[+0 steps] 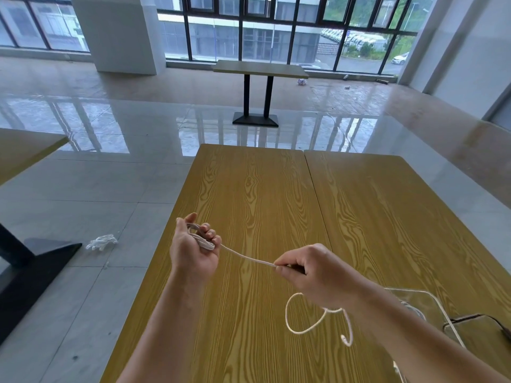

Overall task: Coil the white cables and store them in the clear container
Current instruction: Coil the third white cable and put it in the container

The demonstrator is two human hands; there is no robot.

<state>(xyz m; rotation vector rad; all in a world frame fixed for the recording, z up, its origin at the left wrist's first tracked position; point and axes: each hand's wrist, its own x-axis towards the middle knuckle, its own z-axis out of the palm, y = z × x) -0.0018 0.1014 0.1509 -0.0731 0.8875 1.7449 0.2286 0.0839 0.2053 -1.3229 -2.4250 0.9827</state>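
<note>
A white cable [243, 255] stretches between both hands above the wooden table [262, 194]. My left hand [193, 247] is closed around several coiled loops of it, palm toward me. My right hand [312, 272] pinches the cable between thumb and fingers, about a hand's width to the right. Below the right hand the cable's loose tail [301, 324] curls over the tabletop. The clear container [423, 302] stands at the table's near right, partly hidden behind my right forearm, with another white cable inside it.
A dark cable [470, 317] lies by the container at the right edge. A second wooden tabletop [401, 205] adjoins on the right. On the floor to the left are a crumpled white glove [101, 241] and a black table base [41, 255]. Another table [260, 70] stands by the windows.
</note>
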